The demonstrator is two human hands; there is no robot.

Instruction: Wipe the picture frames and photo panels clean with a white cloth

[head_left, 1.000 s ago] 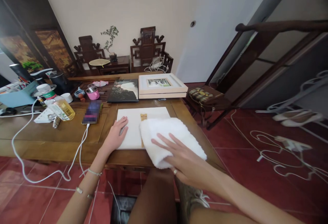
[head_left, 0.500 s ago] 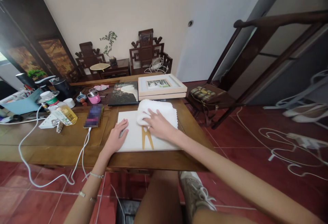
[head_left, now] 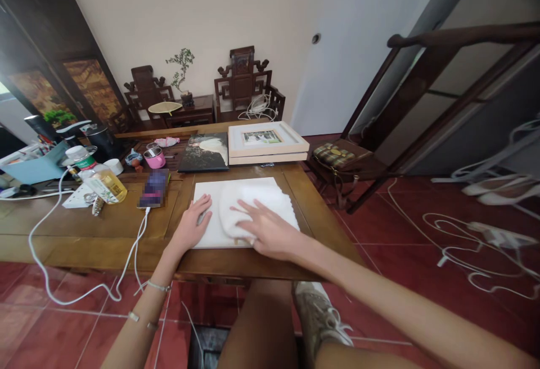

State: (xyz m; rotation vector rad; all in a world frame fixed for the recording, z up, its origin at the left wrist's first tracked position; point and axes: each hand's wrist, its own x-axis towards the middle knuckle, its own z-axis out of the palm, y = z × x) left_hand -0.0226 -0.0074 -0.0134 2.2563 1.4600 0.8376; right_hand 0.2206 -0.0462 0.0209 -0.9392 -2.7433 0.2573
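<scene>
A white board or frame panel (head_left: 205, 241) lies flat near the front edge of the wooden table. My left hand (head_left: 194, 220) rests open on its left side, fingers stretched along the surface. On the right part of the board my right hand (head_left: 270, 228) holds a folded white towel (head_left: 232, 206) against it, fingers over the cloth and thumb at its near edge. The towel covers most of the yellow-brown marking on the board; only a small bit shows below the cloth. The towel's scalloped right edge reaches past the board's right side.
Behind the board are a dark picture panel (head_left: 205, 152) and stacked pale frames (head_left: 268, 141). To the left lie a charging phone (head_left: 154, 189), a bottle of yellow liquid (head_left: 101, 180) and a pink cup (head_left: 154, 158). White cables (head_left: 42, 279) hang over the table's front edge.
My right hand and the towel have moved toward me over the board, covering most of the yellow-brown marking. My left hand stays in place.
</scene>
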